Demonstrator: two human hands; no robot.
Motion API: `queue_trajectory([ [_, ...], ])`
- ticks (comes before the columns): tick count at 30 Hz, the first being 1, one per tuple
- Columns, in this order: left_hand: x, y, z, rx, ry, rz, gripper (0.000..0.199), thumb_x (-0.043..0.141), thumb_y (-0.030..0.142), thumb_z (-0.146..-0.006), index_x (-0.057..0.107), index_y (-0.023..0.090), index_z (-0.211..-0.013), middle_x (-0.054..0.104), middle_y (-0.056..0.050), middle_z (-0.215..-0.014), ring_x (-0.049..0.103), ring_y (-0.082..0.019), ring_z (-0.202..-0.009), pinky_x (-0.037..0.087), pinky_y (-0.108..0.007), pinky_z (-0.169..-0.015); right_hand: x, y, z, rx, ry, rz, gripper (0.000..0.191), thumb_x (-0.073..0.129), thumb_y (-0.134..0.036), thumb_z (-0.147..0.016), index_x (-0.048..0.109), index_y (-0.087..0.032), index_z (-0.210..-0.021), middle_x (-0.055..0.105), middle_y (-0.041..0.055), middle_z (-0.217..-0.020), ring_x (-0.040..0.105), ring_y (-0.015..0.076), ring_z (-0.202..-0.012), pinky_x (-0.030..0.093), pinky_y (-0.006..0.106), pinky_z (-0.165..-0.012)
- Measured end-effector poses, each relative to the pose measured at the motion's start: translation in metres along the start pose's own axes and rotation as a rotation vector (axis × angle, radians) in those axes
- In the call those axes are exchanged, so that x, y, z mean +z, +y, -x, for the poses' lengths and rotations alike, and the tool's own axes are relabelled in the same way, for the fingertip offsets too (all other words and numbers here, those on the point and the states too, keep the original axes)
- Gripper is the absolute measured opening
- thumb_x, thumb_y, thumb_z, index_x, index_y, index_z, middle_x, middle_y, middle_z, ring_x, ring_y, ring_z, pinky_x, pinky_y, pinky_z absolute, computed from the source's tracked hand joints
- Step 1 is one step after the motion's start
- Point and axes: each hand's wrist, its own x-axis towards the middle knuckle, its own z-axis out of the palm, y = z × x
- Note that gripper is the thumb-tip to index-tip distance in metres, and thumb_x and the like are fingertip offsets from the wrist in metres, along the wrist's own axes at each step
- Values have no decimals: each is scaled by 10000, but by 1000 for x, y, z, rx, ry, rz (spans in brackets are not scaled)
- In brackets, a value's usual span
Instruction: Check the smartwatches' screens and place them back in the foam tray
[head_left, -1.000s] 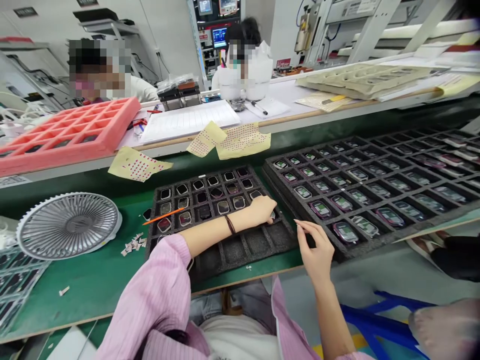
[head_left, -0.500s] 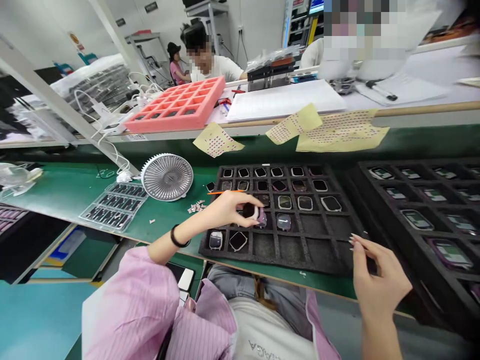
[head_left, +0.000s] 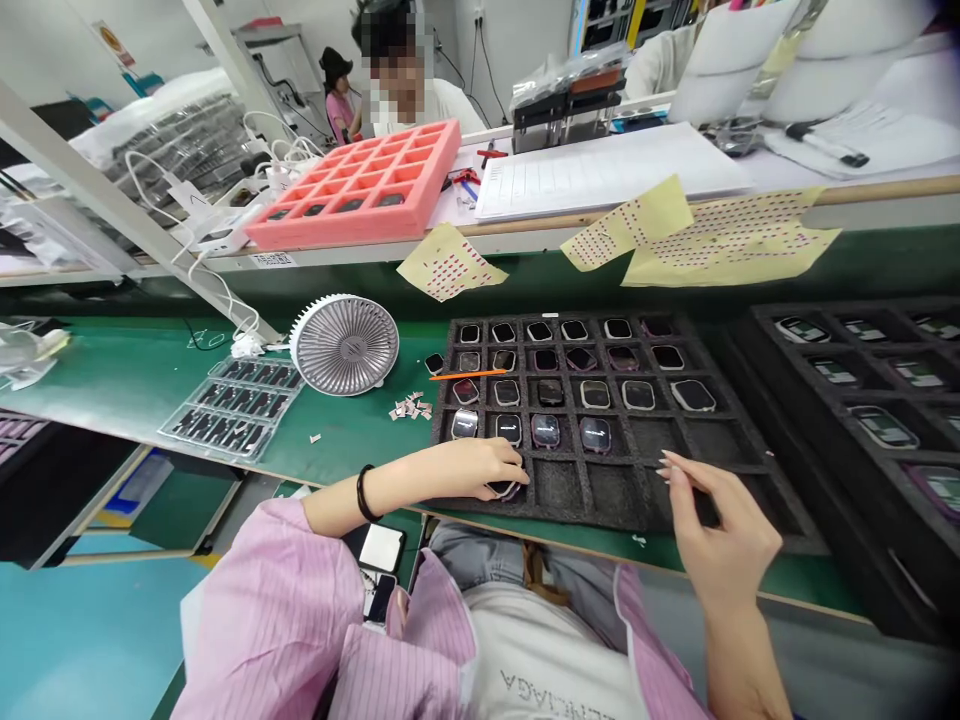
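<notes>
A black foam tray (head_left: pixel 622 490) with many compartments holds several square watch faces. My left hand (head_left: pixel 487 468) reaches over its front row, fingers closed around a watch (head_left: pixel 504 489) in a compartment there. In the row behind, a purple-framed watch (head_left: pixel 596 433) and others show small white marks on their screens. Over the tray's right part hovers my right hand (head_left: pixel 712 505), thumb and fingertips pinched together; anything between them is too small to make out. An orange stick (head_left: pixel 469 375) lies across the tray's left edge.
Left of the tray are a round fan (head_left: pixel 346 345), small paper bits (head_left: pixel 410 406) and a clear sheet of dark parts (head_left: pixel 236 408). Another black tray (head_left: pixel 862 470) stands right. A pink foam tray (head_left: pixel 345 225) rests on the shelf, with a person (head_left: pixel 457 108) behind.
My left hand has moved from the second row from the front to a watch in the front row. Screens in that second row now show white marks. My right hand has shifted left; the view has shifted.
</notes>
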Motion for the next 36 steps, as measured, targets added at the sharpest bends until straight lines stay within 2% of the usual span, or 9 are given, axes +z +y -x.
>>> queue_trajectory([
  [4,-3,2,-4,31,8,-17,373,628,6,-771,589,212,-1079,647,-67,-1086,565,-187,-1062,471,-255,-839,-4,-1,3,17,-24,15,148,560,-174,-898,692,-196,-962,724,77,-849,681,212,-748,542,381,-747],
  [10,3,1,-2,-58,4,-48,336,707,121,-764,604,181,-1078,654,-83,-970,596,-221,-955,477,-282,-770,-5,-1,5,12,-30,11,141,568,-167,-895,692,-189,-959,727,79,-847,678,204,-727,542,372,-736],
  [14,-6,-3,14,-98,80,40,348,690,211,-811,621,179,-1151,664,-88,-1000,611,-206,-970,467,-274,-832,-5,0,4,2,-35,2,143,574,-166,-891,694,-187,-965,730,76,-844,679,203,-716,542,370,-732],
  [17,-13,-3,36,-256,151,24,345,681,212,-812,642,182,-1154,656,-94,-1016,619,-213,-958,467,-285,-828,-4,1,3,3,-37,-16,146,578,-163,-886,695,-189,-970,731,73,-839,676,200,-698,542,368,-727],
  [21,1,0,53,-390,52,-39,276,689,174,-776,683,159,-1051,666,-91,-902,638,-233,-889,482,-294,-771,4,-2,1,-14,-65,-42,146,574,-162,-888,694,-193,-964,731,70,-831,676,198,-695,540,358,-721],
  [25,21,4,50,-463,30,-26,292,668,153,-765,658,154,-1057,670,-92,-928,652,-224,-861,494,-283,-749,14,-15,-3,-65,-114,-103,156,571,-146,-884,690,-205,-966,726,56,-814,677,191,-710,543,338,-716],
  [28,28,3,46,-502,51,-42,300,669,164,-754,635,149,-1052,670,-98,-950,653,-225,-861,504,-294,-756,23,-29,-3,-49,-195,-220,155,569,-151,-888,686,-205,-974,721,56,-838,681,186,-735,552,335,-736],
  [31,32,1,48,-517,101,-12,297,685,207,-739,638,151,-1026,677,-89,-929,656,-218,-846,511,-293,-758,39,-45,-1,40,-380,-388,166,567,-196,-901,679,-209,-1023,712,61,-895,687,180,-758,570,328,-733],
  [36,34,6,57,-562,293,61,373,662,203,-762,596,158,-1127,682,-82,-1013,657,-216,-914,522,-303,-825,73,-68,8,262,-625,-609,269,569,-307,-905,623,-215,-1152,691,92,-1022,693,200,-885,588,368,-824],
])
